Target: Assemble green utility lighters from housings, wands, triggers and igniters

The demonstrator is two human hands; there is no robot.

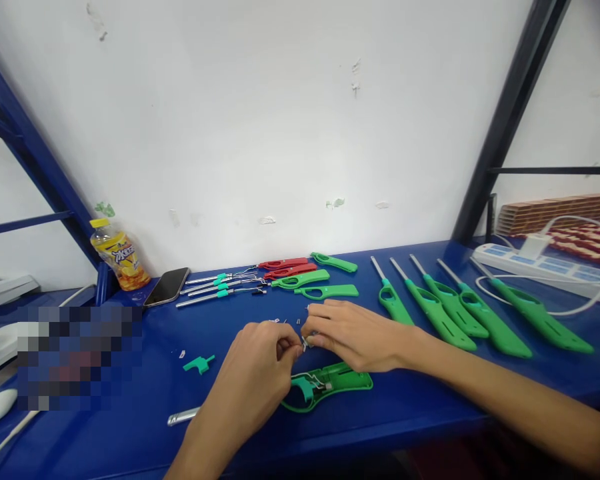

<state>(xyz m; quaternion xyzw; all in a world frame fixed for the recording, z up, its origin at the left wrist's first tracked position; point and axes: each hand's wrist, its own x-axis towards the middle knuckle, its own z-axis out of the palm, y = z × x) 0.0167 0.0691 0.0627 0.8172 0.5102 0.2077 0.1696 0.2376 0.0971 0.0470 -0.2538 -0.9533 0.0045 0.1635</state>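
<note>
My left hand (265, 357) is closed, its thumb and index finger pinching a tiny pale part (305, 344) whose kind I cannot make out. Right beside it, my right hand (345, 333) has its fingers bent together at the same tiny part; what they hold is hidden. Just below both hands lies an opened green lighter half-shell (350, 380), with a teal trigger (307, 389) and white wires inside. Its metal tube (183, 417) sticks out to the left from behind my left wrist. A loose teal trigger piece (199, 364) and a small white bit (182, 354) rest to the left.
Metal tubes with wires (207, 299) and red shells (290, 271) and green shells (333, 291) lie along the back. Several assembled green lighters (435, 313) are at right, near a power strip (555, 267). A phone (167, 287) and a drink bottle (120, 257) stand back left.
</note>
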